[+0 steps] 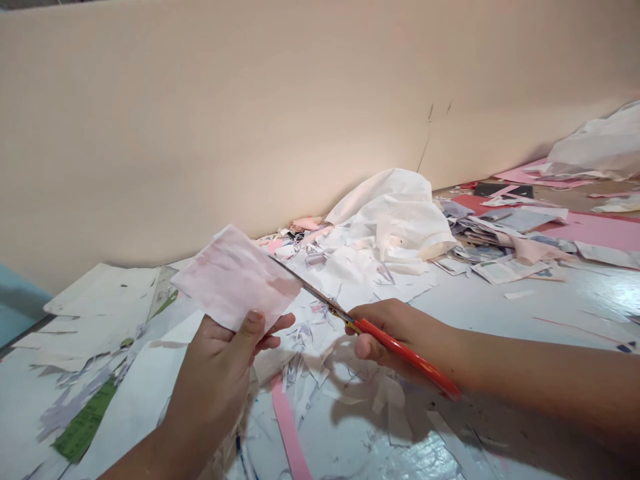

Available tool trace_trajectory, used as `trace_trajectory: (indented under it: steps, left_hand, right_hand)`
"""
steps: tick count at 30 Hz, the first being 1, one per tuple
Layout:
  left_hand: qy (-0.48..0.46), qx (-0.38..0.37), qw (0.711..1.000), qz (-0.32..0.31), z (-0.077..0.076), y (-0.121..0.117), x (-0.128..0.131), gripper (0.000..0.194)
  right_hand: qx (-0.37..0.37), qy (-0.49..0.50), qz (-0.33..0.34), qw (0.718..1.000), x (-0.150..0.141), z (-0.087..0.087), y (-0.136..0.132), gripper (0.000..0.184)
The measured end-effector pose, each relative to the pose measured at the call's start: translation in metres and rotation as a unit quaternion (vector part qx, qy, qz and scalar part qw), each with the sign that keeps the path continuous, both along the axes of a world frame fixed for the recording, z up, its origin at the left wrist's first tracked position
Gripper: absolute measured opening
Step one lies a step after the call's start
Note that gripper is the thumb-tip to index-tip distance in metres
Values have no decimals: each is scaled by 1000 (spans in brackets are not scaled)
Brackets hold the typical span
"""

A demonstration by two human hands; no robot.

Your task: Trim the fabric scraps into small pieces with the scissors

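Observation:
My left hand (pixel 220 373) pinches a pale pink, smudged piece of paper (pixel 235 277) by its lower edge, thumb on top. In my right hand (pixel 390 330) is a pair of scissors with red handles (pixel 413 360), fingers closed around the grips. The dark blades point up and left, and their tips lie along the paper's right edge. Whether the blades touch or only overlap the paper I cannot tell. Below both hands lie thin paper scraps (pixel 303 337) and a pink paper strip (pixel 289 427).
A beige wall (pixel 200 120) runs behind the white work surface (pixel 480 320). Crumpled white sheeting (pixel 395 207) sits by the wall. Stacked paper pieces (pixel 505 233) lie at right, cream sheets (pixel 105 293) at left, with a green paper piece (pixel 85 420) nearby. A pen (pixel 625 347) is far right.

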State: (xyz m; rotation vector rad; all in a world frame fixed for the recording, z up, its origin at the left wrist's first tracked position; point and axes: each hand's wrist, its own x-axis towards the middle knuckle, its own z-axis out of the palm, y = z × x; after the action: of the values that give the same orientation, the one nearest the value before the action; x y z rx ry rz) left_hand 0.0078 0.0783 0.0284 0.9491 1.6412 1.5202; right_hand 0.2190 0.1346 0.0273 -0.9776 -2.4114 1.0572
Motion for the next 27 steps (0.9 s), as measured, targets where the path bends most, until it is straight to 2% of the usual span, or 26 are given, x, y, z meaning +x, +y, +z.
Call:
trace_trajectory:
  steps: [7,13,17,27]
  left_hand:
    - [20,-11,1000,-17,-2,0,-2,35]
    - [23,-8,999,-21,-2,1,-3,34]
    - [20,-16,999,-30,-2,0,-4,35]
    - [1,-19,1000,4,4,0,3,35]
  right_hand:
    - [-17,10,-8,1000,-1,2,-2,34]
    - [-72,27,-48,996,-3,-4,-2,22]
    - [-53,34,-36,997,-2,-7,-1,18]
    - [-53,24,-48,997,-5,-4,-3,18]
